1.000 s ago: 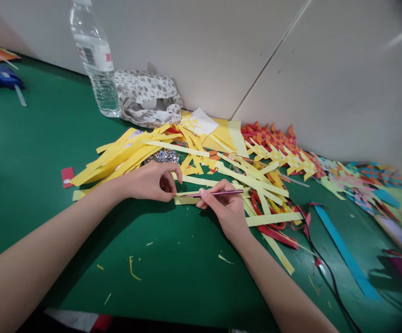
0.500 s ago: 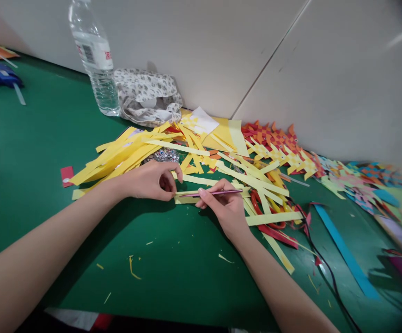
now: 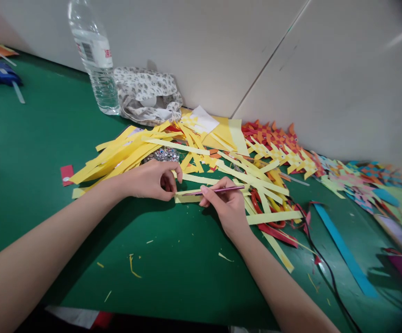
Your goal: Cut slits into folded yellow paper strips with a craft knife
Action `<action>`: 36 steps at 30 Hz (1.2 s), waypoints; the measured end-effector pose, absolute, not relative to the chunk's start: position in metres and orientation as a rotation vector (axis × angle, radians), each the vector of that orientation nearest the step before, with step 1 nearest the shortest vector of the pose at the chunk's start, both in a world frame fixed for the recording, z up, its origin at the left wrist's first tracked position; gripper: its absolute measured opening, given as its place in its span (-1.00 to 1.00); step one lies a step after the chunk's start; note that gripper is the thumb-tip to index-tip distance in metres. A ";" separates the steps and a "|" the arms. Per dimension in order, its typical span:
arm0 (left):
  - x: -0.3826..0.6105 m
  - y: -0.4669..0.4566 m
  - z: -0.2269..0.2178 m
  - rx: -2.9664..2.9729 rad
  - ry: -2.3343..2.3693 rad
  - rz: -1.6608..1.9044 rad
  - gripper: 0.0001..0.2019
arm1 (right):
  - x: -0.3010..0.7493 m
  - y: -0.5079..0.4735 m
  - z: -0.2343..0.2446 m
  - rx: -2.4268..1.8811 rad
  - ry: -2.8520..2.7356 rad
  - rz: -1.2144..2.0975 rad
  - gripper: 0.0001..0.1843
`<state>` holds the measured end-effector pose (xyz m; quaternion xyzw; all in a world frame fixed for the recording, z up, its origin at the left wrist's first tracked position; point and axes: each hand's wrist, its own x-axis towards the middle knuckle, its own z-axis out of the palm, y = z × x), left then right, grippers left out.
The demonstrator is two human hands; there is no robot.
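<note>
In the middle of the head view, my left hand pinches the left end of a pale yellow paper strip, thumb and forefinger closed on it. My right hand grips a slim purple pen-like tool; whether it is a pen or tweezers I cannot tell. Its thin tip points left and lies over the strip, close to my left fingertips. The strip's right end runs behind my right fingers. Just beyond both hands lie more pale yellow strips and a bundle of bright yellow strips.
A water bottle and a patterned cloth pouch stand by the wall. Woven paper pieces lie at right, with red-handled scissors, a black cable and a blue strip. A blue glue gun rests far left.
My right hand and the purple tool have shifted slightly to the right and up along the strip. My left hand keeps its pinch in the same place.
</note>
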<state>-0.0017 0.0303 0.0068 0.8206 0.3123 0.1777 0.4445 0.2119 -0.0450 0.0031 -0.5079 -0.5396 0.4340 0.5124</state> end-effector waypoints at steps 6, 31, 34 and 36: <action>-0.003 0.031 0.006 2.040 0.769 0.445 -0.70 | 0.212 -0.046 0.003 -1.201 -1.277 1.050 -0.72; 0.000 0.029 0.008 2.041 0.801 0.427 -0.73 | 0.230 -0.041 0.002 -1.187 -1.235 0.954 -0.74; -0.001 0.030 0.007 2.036 0.793 0.430 -0.71 | 0.224 -0.043 0.003 -1.186 -1.285 0.986 -0.74; -0.001 0.030 0.006 2.039 0.784 0.434 -0.71 | 0.220 -0.043 0.004 -1.190 -1.313 1.025 -0.74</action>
